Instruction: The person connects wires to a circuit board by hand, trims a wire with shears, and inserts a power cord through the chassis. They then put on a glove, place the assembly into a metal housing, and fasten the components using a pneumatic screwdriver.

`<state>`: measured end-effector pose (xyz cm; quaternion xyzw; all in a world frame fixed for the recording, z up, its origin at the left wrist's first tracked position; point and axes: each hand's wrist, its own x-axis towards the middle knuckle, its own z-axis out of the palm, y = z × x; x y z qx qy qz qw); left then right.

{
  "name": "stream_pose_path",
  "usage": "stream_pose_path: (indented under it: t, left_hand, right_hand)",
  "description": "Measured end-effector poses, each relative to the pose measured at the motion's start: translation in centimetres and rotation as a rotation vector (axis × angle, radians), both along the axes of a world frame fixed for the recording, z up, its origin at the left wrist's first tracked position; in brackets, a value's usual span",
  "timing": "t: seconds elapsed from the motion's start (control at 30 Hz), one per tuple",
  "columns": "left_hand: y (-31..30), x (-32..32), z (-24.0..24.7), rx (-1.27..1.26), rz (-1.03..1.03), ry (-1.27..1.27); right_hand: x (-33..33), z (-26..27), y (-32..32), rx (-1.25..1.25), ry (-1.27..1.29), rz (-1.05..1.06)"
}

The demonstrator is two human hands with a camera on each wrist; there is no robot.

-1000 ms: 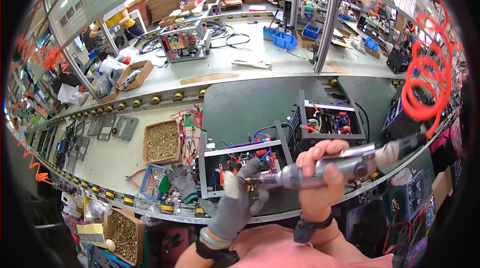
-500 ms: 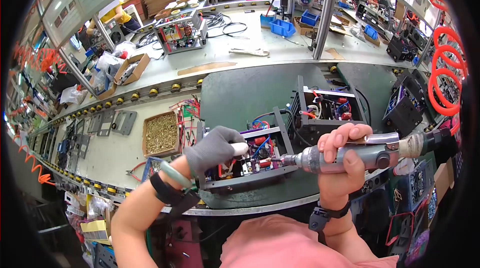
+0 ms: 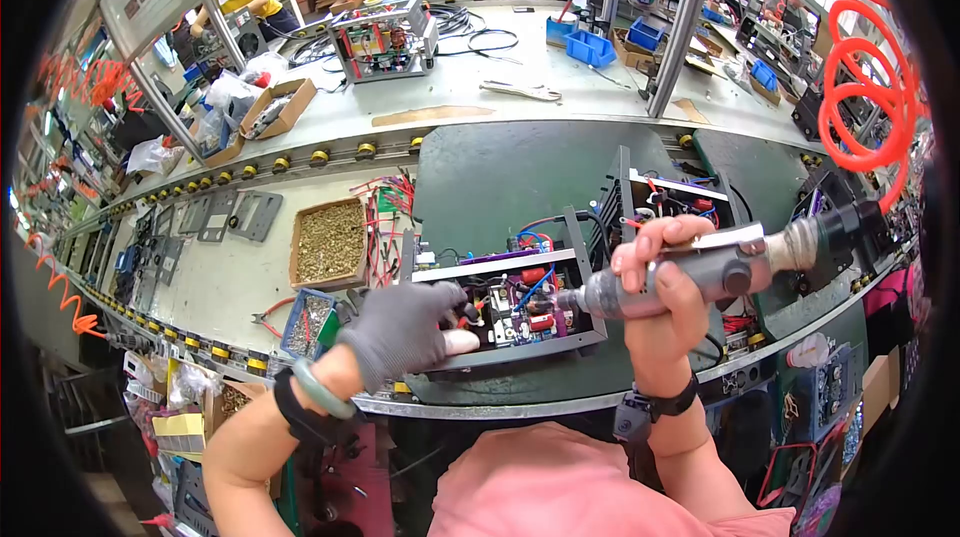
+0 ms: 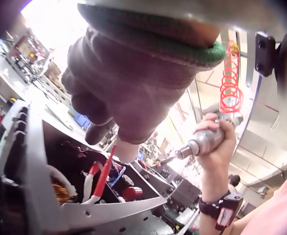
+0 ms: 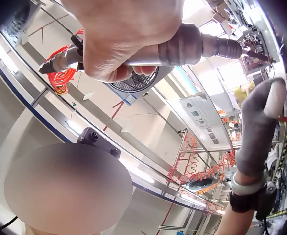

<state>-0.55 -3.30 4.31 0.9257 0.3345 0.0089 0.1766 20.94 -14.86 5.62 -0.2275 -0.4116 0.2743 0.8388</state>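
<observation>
Bent over the left part of an open electronics unit (image 3: pixel 515 335), the grey-gloved left hand (image 3: pixel 398 335) has curled fingers that pinch a red-sleeved wire (image 4: pixel 103 177); the grip is partly hidden by the glove (image 4: pixel 129 81). The bare right hand (image 3: pixel 665 282) grips a grey power driver (image 3: pixel 715 272), also seen in the right wrist view as a driver (image 5: pixel 182 46) in the curled right hand (image 5: pixel 126 34). The driver points left, its tip by the unit's right part. Circuit boards, a blue wire and red parts show inside the frame.
A second open unit (image 3: pixel 680 199) stands behind the driver. To the left are a box of brass-coloured parts (image 3: pixel 328 244), a blue bin (image 3: pixel 310 325) and red wires (image 3: pixel 385 247). A coiled red hose (image 3: pixel 870 87) hangs at the right.
The left hand first moved up and left from the driver's tip, then came down onto the unit's left part. The right hand, still gripping the driver, shifted right, then slightly back left.
</observation>
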Motion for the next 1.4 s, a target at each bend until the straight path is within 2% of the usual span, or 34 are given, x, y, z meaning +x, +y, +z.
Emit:
stream_pose_path:
  t: [0.1, 0.2, 0.33, 0.43, 0.47, 0.57, 0.63, 1.0, 1.1, 1.17, 1.2, 1.27, 1.3, 1.37, 1.4]
  left_hand:
    - [-0.8, 0.4, -0.7, 0.06, 0.008, -0.048]
    - [-0.2, 1.1, -0.5, 0.035, 0.03, 0.075]
    - [-1.1, 1.0, 0.8, 0.131, 0.016, 0.209]
    - [-1.0, 1.5, 2.0, 0.063, 0.002, 0.305]
    - [-0.7, 1.8, 1.5, 0.058, 0.003, 0.309]
    - [0.6, 2.7, -0.2, 0.087, -0.005, 0.242]
    - [1.5, 3.3, -0.1, -0.02, -0.015, 0.337]
    - [1.5, 3.0, -0.7, 0.05, -0.024, 0.272]
    - [1.8, 3.2, -0.5, 0.016, -0.033, 0.313]
    - [2.0, 3.1, -0.8, 0.032, -0.069, 0.28]
    - [2.1, 2.9, -0.9, 0.032, -0.075, 0.282]
    - [2.3, 1.8, -1.2, 0.033, -0.082, 0.104]
    - [2.4, 0.9, -1.2, 0.031, -0.085, 0.107]
    - [2.3, -1.4, -0.7, -0.203, 0.22, -0.458]
    - [2.0, -2.2, 0.5, -0.399, 0.381, -0.555]
  right_hand:
    - [-0.3, -0.3, 2.0, 0.018, 0.003, 0.032]
    - [-0.7, -0.6, 3.1, -0.123, -0.059, 0.05]
    - [-0.4, -2.0, 3.1, -0.177, -0.122, 0.025]
    - [-0.8, -2.2, 3.5, -0.166, -0.098, 0.046]
    - [-0.9, -2.5, 4.1, -0.088, -0.044, 0.064]
    - [-1.7, -2.8, 5.0, -0.105, -0.021, 0.095]
    - [-1.8, -3.1, 5.4, -0.103, -0.018, 0.098]
    - [-2.4, -4.1, 6.3, -0.207, -0.048, 0.109]
    - [-2.4, -4.3, 6.9, -0.202, -0.233, 0.146]
    - [-3.5, -3.6, 7.7, -0.193, -0.044, 0.41]
    - [-3.7, -3.0, 8.3, -0.283, -0.368, 0.167]
    - [-4.5, -3.0, 9.4, -0.32, -0.372, 0.157]
    - [-4.4, -3.4, 10.0, -0.345, -0.395, 0.186]
    - [-4.6, -3.2, 10.1, -0.334, -0.416, 0.168]
    - [-4.6, -3.5, 10.1, -0.328, -0.42, 0.187]
